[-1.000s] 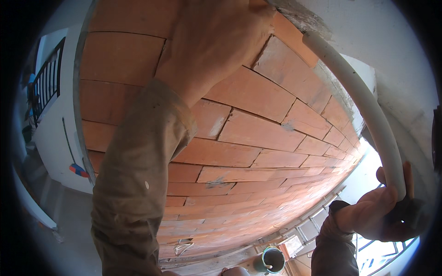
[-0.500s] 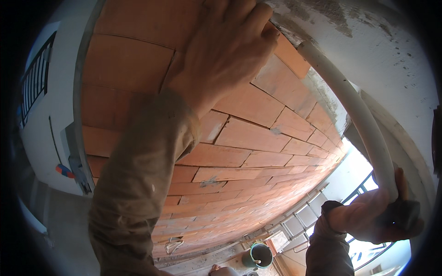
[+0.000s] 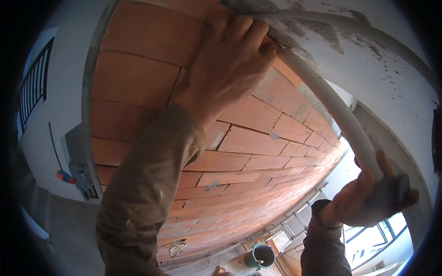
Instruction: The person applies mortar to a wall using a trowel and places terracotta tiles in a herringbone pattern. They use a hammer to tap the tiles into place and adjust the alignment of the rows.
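High on the orange brick wall (image 3: 253, 142), my left hand (image 3: 230, 64) has its fingers bent around the edge of a brick (image 3: 286, 72) in the top course, close under the rough ceiling. Part of that brick and my fingertips are hidden. On the right, my right hand (image 3: 357, 198) is closed around the dark head end of what looks like a hammer (image 3: 336, 101). Its long, pale, round handle slants up and left, and the handle's tip lies beside my left thumb, by the brick's edge.
The white ceiling (image 3: 386, 50) with mortar smears runs close above both hands. Below are a green bucket (image 3: 263, 255) and a metal ladder (image 3: 297, 223). A barred window (image 3: 34, 83) is at far left, near a tool with a red and blue end (image 3: 65, 176).
My right hand has moved up and left, bringing the handle's tip from farther along the brick to beside my left thumb. My left hand stays at the top course; the view has shifted slightly.
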Motion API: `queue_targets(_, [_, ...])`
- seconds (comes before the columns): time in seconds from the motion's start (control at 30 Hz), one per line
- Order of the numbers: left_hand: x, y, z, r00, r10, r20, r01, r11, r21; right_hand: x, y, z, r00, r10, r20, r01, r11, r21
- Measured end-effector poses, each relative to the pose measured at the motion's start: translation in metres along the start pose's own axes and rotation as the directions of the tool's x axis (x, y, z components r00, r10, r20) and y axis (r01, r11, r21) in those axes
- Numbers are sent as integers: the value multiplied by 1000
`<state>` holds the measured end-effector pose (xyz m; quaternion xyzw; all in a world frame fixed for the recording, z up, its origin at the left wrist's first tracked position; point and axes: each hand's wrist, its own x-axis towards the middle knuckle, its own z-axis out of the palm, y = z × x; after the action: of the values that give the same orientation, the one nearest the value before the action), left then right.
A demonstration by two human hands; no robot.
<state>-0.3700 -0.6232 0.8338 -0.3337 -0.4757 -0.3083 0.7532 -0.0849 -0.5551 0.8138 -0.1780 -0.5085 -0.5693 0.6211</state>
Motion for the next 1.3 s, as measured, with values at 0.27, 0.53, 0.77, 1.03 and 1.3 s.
queue_targets(0.27, [0, -3, -3, 999, 5, 43, -4, 1000, -18, -10, 2, 15, 994, 90, -65, -72, 970, 234])
queue_targets(0.53, [-7, -8, -10, 1000, 21, -11, -22, 993, -114, -6, 2, 21, 974, 208, -94, -153, 901, 406])
queue_targets(0.77, [-7, -45, -29, 995, 48, -87, -47, 999, 16, -6, 1, 8, 988, 151, -30, -135, 944, 300])
queue_targets(1.03, [0, -63, -47, 995, 94, -37, -91, 994, 60, -7, 1, 5, 996, 51, 71, -69, 958, 277])
queue_targets(1.3, [-4, -63, -42, 992, 117, -50, -115, 993, 34, -6, 2, 11, 997, 58, 45, -68, 961, 267])
